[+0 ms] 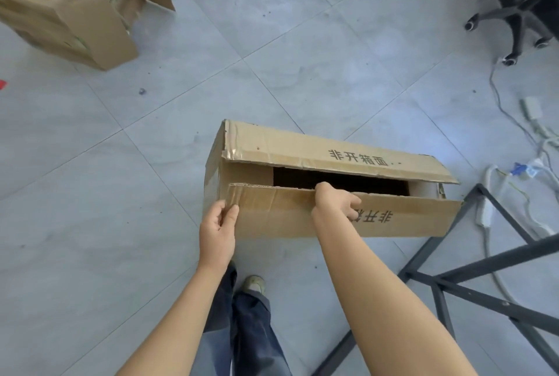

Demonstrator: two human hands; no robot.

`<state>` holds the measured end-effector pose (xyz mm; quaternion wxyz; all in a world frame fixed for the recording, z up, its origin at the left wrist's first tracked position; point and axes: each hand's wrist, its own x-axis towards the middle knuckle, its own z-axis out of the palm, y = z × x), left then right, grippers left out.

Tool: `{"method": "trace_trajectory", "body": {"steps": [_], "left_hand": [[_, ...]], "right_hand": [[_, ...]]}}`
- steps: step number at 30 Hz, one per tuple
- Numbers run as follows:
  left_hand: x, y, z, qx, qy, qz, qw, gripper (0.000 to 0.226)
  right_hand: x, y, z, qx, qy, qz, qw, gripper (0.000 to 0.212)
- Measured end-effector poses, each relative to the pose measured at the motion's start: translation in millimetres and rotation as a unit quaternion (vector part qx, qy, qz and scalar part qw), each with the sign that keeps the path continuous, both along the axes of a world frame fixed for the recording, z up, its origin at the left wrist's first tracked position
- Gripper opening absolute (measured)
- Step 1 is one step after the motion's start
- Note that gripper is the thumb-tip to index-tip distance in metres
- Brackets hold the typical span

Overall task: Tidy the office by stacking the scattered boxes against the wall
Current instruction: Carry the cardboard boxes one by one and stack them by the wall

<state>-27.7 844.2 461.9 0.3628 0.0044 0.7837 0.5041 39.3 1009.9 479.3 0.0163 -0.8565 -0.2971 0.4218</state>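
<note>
A long brown cardboard box (393, 218) with printed characters lies on the grey tiled floor in the middle of the view, its two top flaps partly apart over a dark gap. My left hand (218, 229) pinches the left corner of the near flap. My right hand (334, 201) grips the top edge of that same flap near its middle, fingers curled over it. A larger cardboard box (69, 9) with loose flaps sits at the far left.
An office chair's wheeled base (511, 21) stands at the far right. Cables and a power strip (484, 212) trail along the right side. A black metal frame (472, 272) stands close on my right. My legs and shoe (254, 285) are below the box.
</note>
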Motion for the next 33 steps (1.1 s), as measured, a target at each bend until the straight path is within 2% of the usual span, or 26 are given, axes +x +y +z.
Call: {"method": "trace_trajectory", "body": {"steps": [2,5,8,10,12,13,14,16,17,18,21,23,26,30,33], "left_hand": [[-2,-3,2,-0.014,0.031,-0.014,0.999,0.025],[-12,-2,8,-0.061,0.15,-0.05,0.985,0.038],[-29,1,8,-0.093,0.298,-0.124,0.942,0.058],[-50,11,5,-0.077,0.367,-0.155,0.914,0.051],[-72,24,-2,-0.123,0.436,-0.215,0.865,0.046],[-80,31,-5,-0.16,0.432,-0.28,0.842,0.049],[-85,37,-6,-0.209,0.393,-0.371,0.815,0.059],[-82,44,-14,-0.296,0.319,-0.544,0.717,0.087],[-76,46,-18,-0.32,0.301,-0.6,0.668,0.095],[-68,48,-24,-0.329,0.292,-0.633,0.637,0.101],[-35,49,-37,-0.314,0.259,-0.678,0.612,0.108],[-15,44,-49,-0.311,0.264,-0.709,0.575,0.107],[-1,42,-54,-0.302,0.319,-0.72,0.536,0.104],[0,39,-58,-0.194,0.433,-0.725,0.499,0.118],[7,33,-67,-0.175,0.452,-0.737,0.471,0.111]], "right_hand": [[1,-6,-2,0.021,0.012,-0.039,0.999,0.069],[-5,-19,-5,0.064,0.037,-0.071,0.995,0.069],[-5,-37,-11,0.102,0.076,-0.109,0.986,0.069],[4,-48,-16,0.102,0.07,-0.107,0.986,0.068],[21,-58,-25,0.067,0.039,-0.099,0.992,0.07],[30,-63,-30,0.044,0.025,-0.096,0.994,0.072],[39,-66,-34,0.022,0.019,-0.095,0.995,0.074],[50,-72,-42,-0.012,0.026,-0.105,0.994,0.079],[54,-74,-46,-0.024,0.027,-0.116,0.993,0.081],[56,-76,-49,-0.032,0.024,-0.125,0.991,0.082],[62,-81,-56,-0.042,0.012,-0.138,0.989,0.081],[65,-83,-59,-0.041,0.006,-0.141,0.989,0.081],[70,-86,-61,-0.032,-0.002,-0.151,0.988,0.079],[76,-89,-62,-0.022,-0.017,-0.155,0.988,0.078],[79,-90,-60,-0.019,-0.027,-0.155,0.987,0.074]]}}
